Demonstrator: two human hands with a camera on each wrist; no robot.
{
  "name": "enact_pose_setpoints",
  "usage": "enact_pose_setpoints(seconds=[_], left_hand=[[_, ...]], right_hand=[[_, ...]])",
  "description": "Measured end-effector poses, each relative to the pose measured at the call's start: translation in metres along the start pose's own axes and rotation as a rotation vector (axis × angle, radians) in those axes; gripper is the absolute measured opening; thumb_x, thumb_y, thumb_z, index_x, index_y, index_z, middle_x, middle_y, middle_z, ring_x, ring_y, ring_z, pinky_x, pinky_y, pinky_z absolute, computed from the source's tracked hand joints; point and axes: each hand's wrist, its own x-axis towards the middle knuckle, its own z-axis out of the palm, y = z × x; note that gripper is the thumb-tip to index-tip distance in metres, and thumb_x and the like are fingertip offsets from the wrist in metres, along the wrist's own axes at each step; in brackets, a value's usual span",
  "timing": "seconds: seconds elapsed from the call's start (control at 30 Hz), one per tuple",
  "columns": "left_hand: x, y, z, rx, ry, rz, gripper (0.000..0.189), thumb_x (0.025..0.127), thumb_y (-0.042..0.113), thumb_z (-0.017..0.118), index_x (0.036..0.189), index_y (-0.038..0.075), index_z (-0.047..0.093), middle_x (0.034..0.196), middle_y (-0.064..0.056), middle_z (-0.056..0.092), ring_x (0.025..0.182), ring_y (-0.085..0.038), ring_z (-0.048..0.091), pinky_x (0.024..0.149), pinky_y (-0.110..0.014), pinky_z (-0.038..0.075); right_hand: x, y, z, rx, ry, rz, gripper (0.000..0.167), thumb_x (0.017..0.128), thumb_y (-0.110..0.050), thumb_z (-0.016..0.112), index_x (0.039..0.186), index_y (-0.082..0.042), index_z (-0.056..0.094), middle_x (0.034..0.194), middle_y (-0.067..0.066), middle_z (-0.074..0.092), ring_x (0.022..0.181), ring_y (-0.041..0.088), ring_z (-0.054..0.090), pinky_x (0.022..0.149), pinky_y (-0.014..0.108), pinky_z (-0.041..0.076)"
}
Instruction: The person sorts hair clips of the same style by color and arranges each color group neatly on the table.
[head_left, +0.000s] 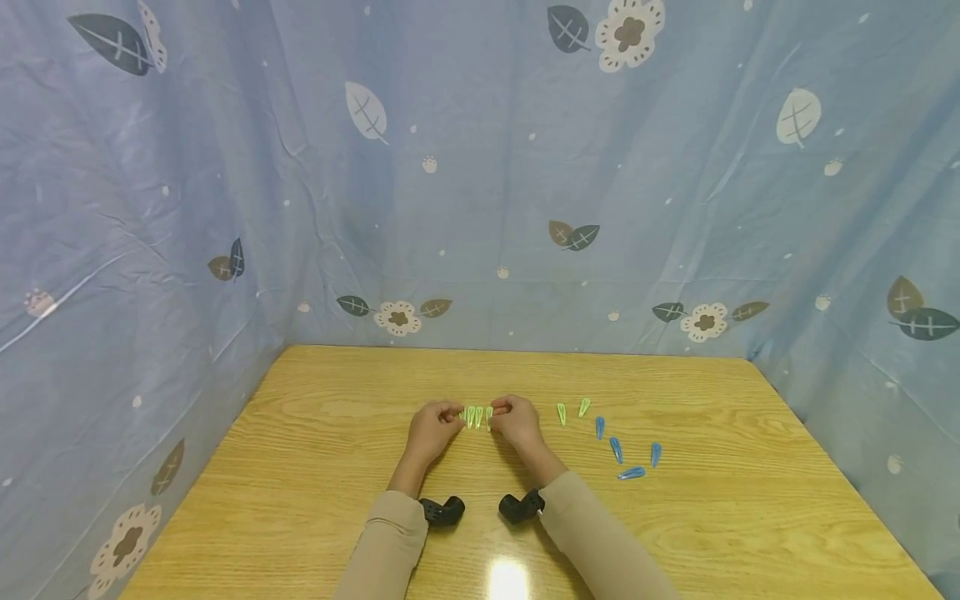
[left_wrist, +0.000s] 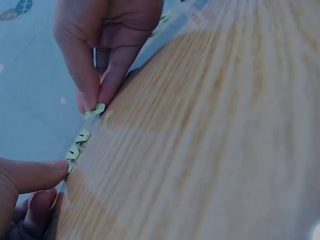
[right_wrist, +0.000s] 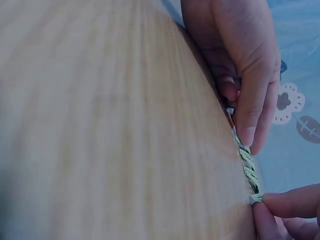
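Small light-green snap hair clips stand side by side in a short row between the two hands. My left hand [head_left: 432,432] is at the row's left end, thumb and finger pinching the leftmost green hair clip [left_wrist: 69,170], mostly covered by the fingers. Two more green clips, one a hair clip [head_left: 470,417] and its neighbour [head_left: 478,417], lie close beside it. My right hand [head_left: 519,425] pinches another green hair clip [left_wrist: 95,111] between thumb and forefinger, a small gap to the right of the others.
Two loose green hair clips, one upright clip [head_left: 561,414] and one slanted clip [head_left: 585,407], lie right of the right hand. Further right several blue hair clips [head_left: 616,450] are scattered on the wooden table [head_left: 337,392]. A blue patterned curtain [head_left: 465,192] hangs behind.
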Motion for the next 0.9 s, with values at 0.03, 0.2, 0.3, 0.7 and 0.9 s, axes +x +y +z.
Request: enact_pose_setpoints(seconds=[0.03,0.2,0.3,0.7,0.9], left_hand=[[0.000,-0.001,0.000,0.001,-0.001,0.000,0.018,0.084,0.009,0.073,0.101,0.005,0.073,0.080,-0.002,0.055,0.072,-0.015,0.048,0.064,-0.028,0.041],[-0.001,-0.002,0.000,0.005,-0.006,0.010,0.019,0.084,0.009,0.073,0.102,0.004,0.073,0.079,-0.001,0.054,0.071,-0.015,0.048,0.064,-0.028,0.041],[0.000,-0.003,0.000,0.010,-0.004,0.014,0.020,0.084,0.009,0.073,0.103,0.004,0.073,0.079,-0.001,0.055,0.071,-0.014,0.048,0.064,-0.028,0.041],[0.002,-0.002,-0.001,0.003,-0.005,0.011,0.019,0.084,0.010,0.073,0.103,0.005,0.073,0.080,-0.001,0.055,0.071,-0.014,0.048,0.064,-0.028,0.042],[0.001,-0.003,-0.001,0.003,-0.005,0.011,0.019,0.085,0.010,0.073,0.103,0.005,0.073,0.080,-0.001,0.056,0.072,-0.014,0.048,0.065,-0.029,0.042]], right_hand=[[0.000,-0.001,0.000,-0.011,-0.006,0.008,0.023,0.079,0.007,0.066,0.102,0.007,0.066,0.081,0.010,0.060,0.066,0.017,0.055,0.057,0.026,0.049],[0.002,-0.006,0.001,-0.087,-0.005,0.043,0.023,0.078,0.005,0.067,0.101,0.005,0.067,0.082,0.009,0.062,0.070,0.018,0.056,0.059,0.028,0.048],[0.003,-0.009,0.002,-0.137,0.007,0.053,0.022,0.077,0.004,0.068,0.099,0.003,0.068,0.083,0.009,0.063,0.071,0.019,0.055,0.059,0.029,0.047],[0.004,-0.011,0.005,-0.189,0.014,0.049,0.019,0.077,0.001,0.068,0.096,0.002,0.067,0.080,0.007,0.062,0.069,0.018,0.055,0.059,0.028,0.046],[0.002,-0.005,0.005,-0.148,0.020,0.015,0.019,0.079,-0.002,0.069,0.098,0.002,0.067,0.082,0.007,0.062,0.072,0.017,0.056,0.062,0.029,0.048]])
